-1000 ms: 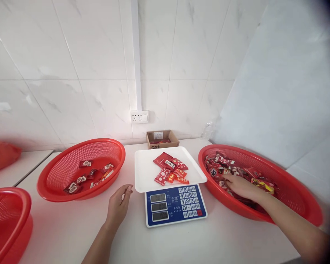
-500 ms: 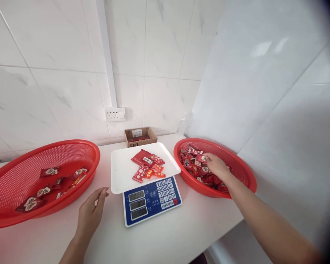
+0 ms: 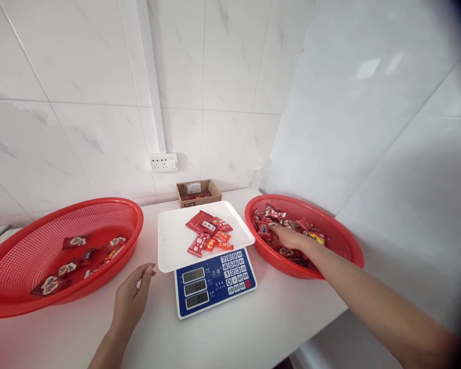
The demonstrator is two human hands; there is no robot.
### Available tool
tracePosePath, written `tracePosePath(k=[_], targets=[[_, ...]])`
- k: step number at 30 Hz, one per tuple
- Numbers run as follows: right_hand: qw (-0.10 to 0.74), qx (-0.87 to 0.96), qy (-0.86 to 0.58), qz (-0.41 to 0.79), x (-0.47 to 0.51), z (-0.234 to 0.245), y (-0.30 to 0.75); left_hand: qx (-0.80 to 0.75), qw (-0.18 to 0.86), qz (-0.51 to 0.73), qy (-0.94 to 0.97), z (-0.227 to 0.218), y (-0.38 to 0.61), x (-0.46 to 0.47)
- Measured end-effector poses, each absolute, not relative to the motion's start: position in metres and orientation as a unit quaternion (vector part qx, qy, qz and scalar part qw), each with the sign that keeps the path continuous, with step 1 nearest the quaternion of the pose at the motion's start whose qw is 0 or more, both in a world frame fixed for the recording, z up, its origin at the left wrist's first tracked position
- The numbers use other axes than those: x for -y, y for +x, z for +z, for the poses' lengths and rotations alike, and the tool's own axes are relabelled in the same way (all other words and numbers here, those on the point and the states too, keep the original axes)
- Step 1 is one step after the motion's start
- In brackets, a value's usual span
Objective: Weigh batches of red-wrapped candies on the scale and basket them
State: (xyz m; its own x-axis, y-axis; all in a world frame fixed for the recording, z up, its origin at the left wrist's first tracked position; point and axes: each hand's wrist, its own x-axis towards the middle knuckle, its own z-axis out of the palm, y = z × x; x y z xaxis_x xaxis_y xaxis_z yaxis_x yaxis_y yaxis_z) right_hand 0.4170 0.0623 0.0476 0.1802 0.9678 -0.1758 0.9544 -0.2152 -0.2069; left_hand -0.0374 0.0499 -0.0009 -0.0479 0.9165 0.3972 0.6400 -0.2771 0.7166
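Observation:
My left hand [image 3: 132, 296] hovers over the white table beside the scale, fingers loosely extended and nothing in them. Inside the right red basket [image 3: 346, 241], my right hand [image 3: 286, 237] reaches down among many small red snack packets [image 3: 274, 211]. Its fingertips are partly hidden there, so I cannot tell whether they grip a packet. Between the hands stands a digital scale [image 3: 215, 284] with a white tray [image 3: 172, 241]. Several red packets [image 3: 197, 245] lie in a loose pile on that tray.
At the left is another red basket [image 3: 34, 251] with several red packets [image 3: 48, 284] at its bottom. A small cardboard box [image 3: 200, 197] with red packets stands behind the scale, against the tiled wall. A clear plastic item [image 3: 255, 177] sits in the corner.
My right hand has moved left and lower into the packets; the packet that was in its fingers no longer shows there. A yellow-marked packet now shows behind the wrist. My left hand is nearly unchanged.

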Motion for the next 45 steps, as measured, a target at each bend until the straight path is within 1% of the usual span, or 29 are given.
tracePosePath(k=[5,7,9,11,13,16,18,22,26,29,32,37,45], targets=[[-0.005,0.616,-0.781,0.107,-0.064,0.044,0.419,-0.577,0.167,0.445,0.664,-0.002,-0.037,-0.049],[-0.008,0.611,-0.787,0.089,-0.065,0.048,0.421,-0.568,0.176,0.451,0.665,-0.002,-0.037,-0.049],[0.007,0.599,-0.799,0.057,-0.065,0.056,0.421,-0.564,0.184,0.454,0.665,-0.003,-0.036,-0.048],[0.055,0.582,-0.811,0.017,-0.064,0.067,0.416,-0.564,0.189,0.453,0.664,-0.003,-0.036,-0.047],[0.131,0.567,-0.813,-0.002,-0.061,0.078,0.404,-0.564,0.194,0.454,0.662,-0.002,-0.035,-0.046],[0.23,0.574,-0.785,0.035,-0.053,0.092,0.375,-0.56,0.198,0.454,0.664,-0.001,-0.035,-0.045],[0.272,0.599,-0.75,0.069,-0.047,0.098,0.354,-0.561,0.199,0.451,0.664,-0.001,-0.034,-0.045],[0.319,0.655,-0.677,0.102,-0.043,0.097,0.32,-0.565,0.203,0.449,0.662,-0.001,-0.034,-0.045],[0.331,0.7,-0.626,0.087,-0.049,0.088,0.301,-0.562,0.203,0.455,0.66,-0.001,-0.035,-0.045],[0.332,0.713,-0.614,0.061,-0.052,0.087,0.297,-0.562,0.2,0.458,0.659,-0.001,-0.036,-0.045],[0.356,0.696,-0.623,0.043,-0.05,0.091,0.3,-0.559,0.198,0.465,0.657,0.0,-0.036,-0.045],[0.389,0.653,-0.648,0.051,-0.04,0.099,0.304,-0.557,0.2,0.455,0.665,-0.001,-0.035,-0.044],[0.411,0.632,-0.657,0.019,-0.032,0.099,0.309,-0.558,0.194,0.456,0.666,-0.002,-0.036,-0.044]])
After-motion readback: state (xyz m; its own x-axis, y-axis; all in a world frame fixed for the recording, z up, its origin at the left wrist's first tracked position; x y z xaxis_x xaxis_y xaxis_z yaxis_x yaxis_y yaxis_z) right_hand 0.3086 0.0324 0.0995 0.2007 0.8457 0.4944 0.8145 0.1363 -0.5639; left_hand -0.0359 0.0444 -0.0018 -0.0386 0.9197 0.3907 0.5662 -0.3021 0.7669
